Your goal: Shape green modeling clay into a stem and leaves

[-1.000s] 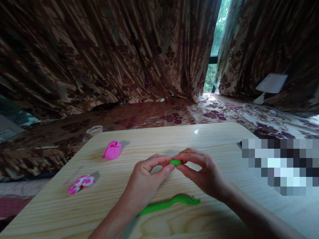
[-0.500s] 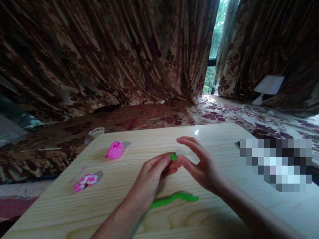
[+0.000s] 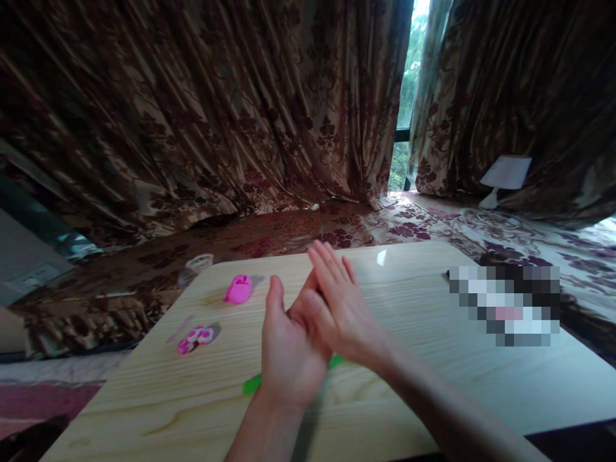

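Observation:
My left hand is palm up above the table, its thumb raised and its palm flat. Across it lies my right hand, fingers stretched out and palm pressed to the left one. The small green clay piece seen earlier is out of sight; whether it lies between my palms cannot be seen. Beneath my hands a long green clay strip rests on the table, its middle hidden by them. To the left sit a bright pink clay shape and a pink-and-white spotted clay shape.
The light wood table has a blurred-out item on its right side. A clear plastic container is by the far left corner. Behind are a flower-patterned ledge, heavy curtains and a white lamp.
My left hand has turned palm up from pinching the small green piece, which has gone from sight. My right hand has come over and pressed onto it. The view has shifted slightly.

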